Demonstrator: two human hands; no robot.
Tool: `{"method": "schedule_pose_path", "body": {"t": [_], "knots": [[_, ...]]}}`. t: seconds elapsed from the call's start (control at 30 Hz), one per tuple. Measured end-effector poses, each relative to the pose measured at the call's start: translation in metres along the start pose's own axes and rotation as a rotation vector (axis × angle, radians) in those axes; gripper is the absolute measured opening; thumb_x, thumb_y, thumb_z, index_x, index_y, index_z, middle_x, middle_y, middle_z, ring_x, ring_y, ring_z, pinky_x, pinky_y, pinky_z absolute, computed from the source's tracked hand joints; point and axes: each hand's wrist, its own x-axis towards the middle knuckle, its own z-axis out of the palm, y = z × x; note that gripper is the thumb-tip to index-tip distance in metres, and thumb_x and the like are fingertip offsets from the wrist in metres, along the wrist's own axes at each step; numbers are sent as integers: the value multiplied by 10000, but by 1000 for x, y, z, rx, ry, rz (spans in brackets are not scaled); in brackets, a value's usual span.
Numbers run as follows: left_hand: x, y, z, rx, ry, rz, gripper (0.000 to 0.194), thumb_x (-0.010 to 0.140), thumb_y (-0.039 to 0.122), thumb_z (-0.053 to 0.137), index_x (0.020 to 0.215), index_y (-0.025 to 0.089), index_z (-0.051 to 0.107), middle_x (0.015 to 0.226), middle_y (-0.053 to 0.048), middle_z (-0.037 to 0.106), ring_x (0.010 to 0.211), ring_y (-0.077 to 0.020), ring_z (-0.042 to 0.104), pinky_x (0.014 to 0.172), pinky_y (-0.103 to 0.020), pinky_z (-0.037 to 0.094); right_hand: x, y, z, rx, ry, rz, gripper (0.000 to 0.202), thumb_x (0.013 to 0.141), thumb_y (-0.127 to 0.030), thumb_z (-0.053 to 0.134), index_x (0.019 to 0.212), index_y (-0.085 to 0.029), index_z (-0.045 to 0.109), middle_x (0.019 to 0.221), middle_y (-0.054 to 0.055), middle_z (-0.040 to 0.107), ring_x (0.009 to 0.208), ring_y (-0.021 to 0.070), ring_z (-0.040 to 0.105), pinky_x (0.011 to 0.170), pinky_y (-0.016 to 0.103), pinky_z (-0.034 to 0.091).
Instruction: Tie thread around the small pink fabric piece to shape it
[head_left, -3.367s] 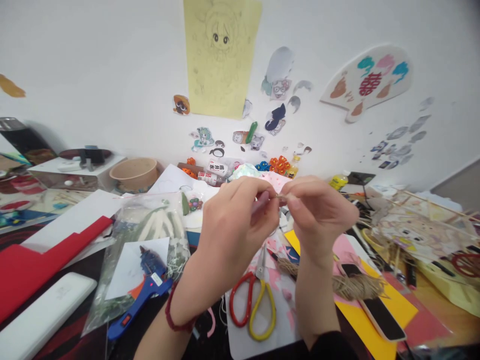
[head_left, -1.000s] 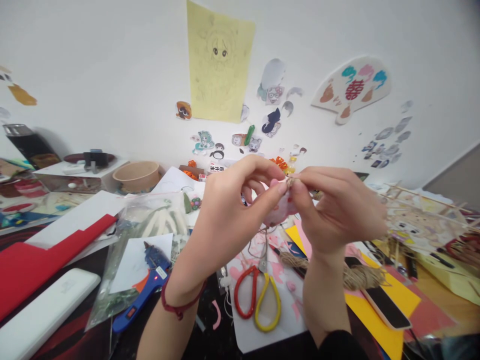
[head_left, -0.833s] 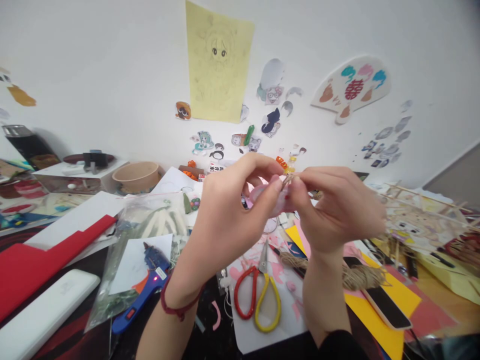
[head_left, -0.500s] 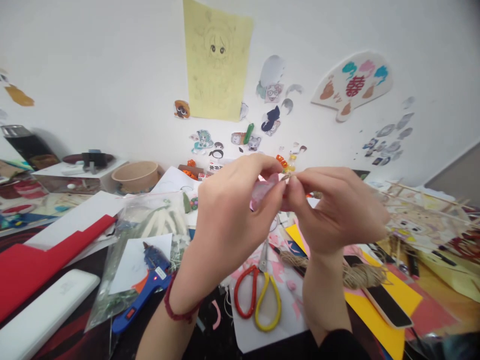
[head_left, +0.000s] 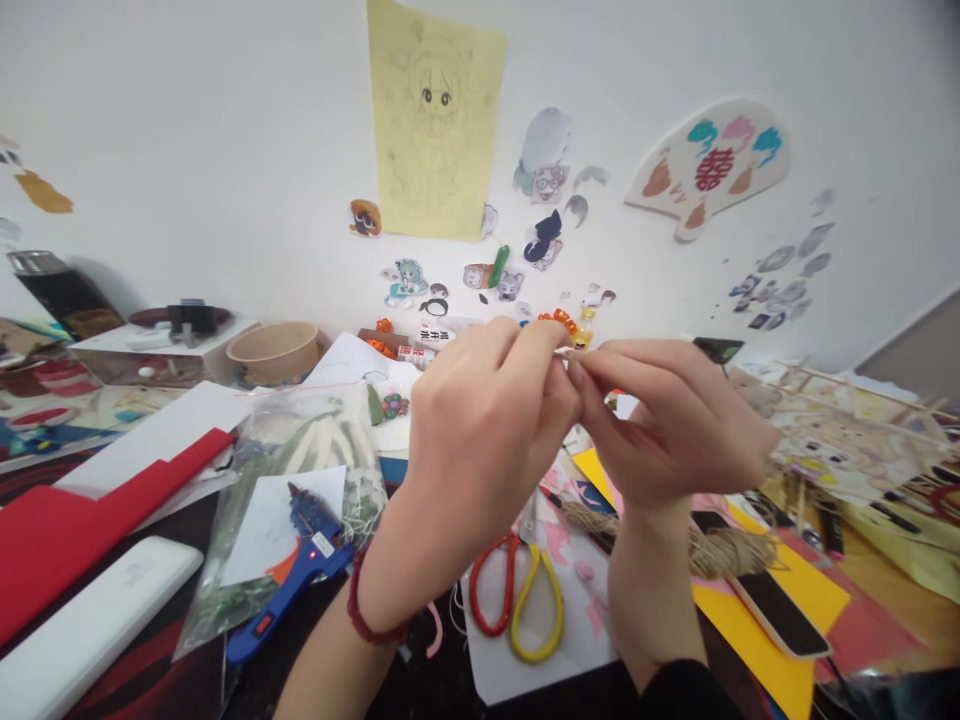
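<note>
Hands: left hand (head_left: 480,430) and right hand (head_left: 667,420) are raised together at frame centre, fingertips meeting just above the table.
Change: half a second ago a pink piece showed between the thumbs; now the left fist has rolled over it and it is hidden. Only a thin pale strand (head_left: 564,351) pokes out at the pinch, so the working point has tightened and drawn in.
Left hand: curled nearly shut, thumb and forefinger pressed on the strand; a red bracelet (head_left: 367,625) sits on the wrist.
Right hand: forefinger and thumb nipped close on the same strand, other fingers loosely folded; dark sleeve at the lower edge.
Held thing: strand at centre, between the two pinches; what else is enclosed cannot be told.
Below the hands: scissors (head_left: 517,610) with red and yellow handles on a white sheet, lower centre; jute twine bundle (head_left: 705,550) to the right of them.
Lower left: blue glue gun (head_left: 289,580) lying on a clear plastic bag (head_left: 300,450); red card (head_left: 67,530) further left.
Right: yellow paper (head_left: 780,610) under a dark-faced phone (head_left: 772,615).
Upper centre: yellow drawing (head_left: 435,115) on the wall, stickers beneath it.
Left middle: tan bowl (head_left: 274,350).
</note>
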Motion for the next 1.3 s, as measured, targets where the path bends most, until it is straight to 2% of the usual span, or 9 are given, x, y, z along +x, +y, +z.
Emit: {"method": "schedule_pose_path", "body": {"t": [0.23, 0.4, 0.63, 0.73, 1.1, 1.3], "knots": [[1, -1, 0, -46, -30, 0, 138, 923, 154, 525, 915, 175, 662, 795, -31, 688, 698, -159, 583, 676, -333, 424, 1, 0, -3, -17, -39, -1, 149, 816, -69, 730, 859, -208, 703, 742, 9, 740, 649, 136, 687, 641, 260, 598], [1, -4, -5, -105, -98, -58, 74, 902, 162, 588, 925, 190, 652, 808, -11, 709, 711, -155, 625, 662, -322, 457, 2, 5, -6, -1, -53, -38, 136, 803, -48, 733, 840, -175, 705, 726, 24, 740, 652, 131, 693, 649, 237, 598], [7, -15, -16, -600, -279, -242, 20, 899, 183, 672, 899, 203, 669, 781, 8, 727, 698, -121, 696, 634, -234, 574, 5, 15, -10, 194, -131, 30, 156, 819, -79, 715, 868, -227, 707, 754, 0, 742, 669, 146, 694, 613, 278, 585], [10, -17, -19, -666, -325, -263, 48, 893, 155, 674, 862, 184, 696, 773, 1, 732, 677, -104, 689, 609, -197, 572, 4, 18, -9, 253, -123, 44, 153, 821, -83, 705, 858, -231, 709, 731, -6, 728, 651, 144, 679, 592, 283, 570], [11, -6, -11, -746, -292, -493, 19, 865, 179, 665, 849, 169, 665, 813, -42, 739, 748, -154, 712, 589, -244, 582, 4, 17, -9, 247, -141, 33, 153, 828, -69, 689, 882, -211, 704, 756, 11, 731, 661, 139, 676, 610, 278, 567], [9, -6, -5, -758, -209, -447, 29, 894, 205, 631, 873, 187, 639, 870, -35, 723, 814, -146, 693, 609, -241, 566, 4, 15, -9, 222, -172, 40, 165, 840, -78, 683, 905, -229, 700, 794, 2, 744, 710, 141, 702, 661, 280, 591]]}}
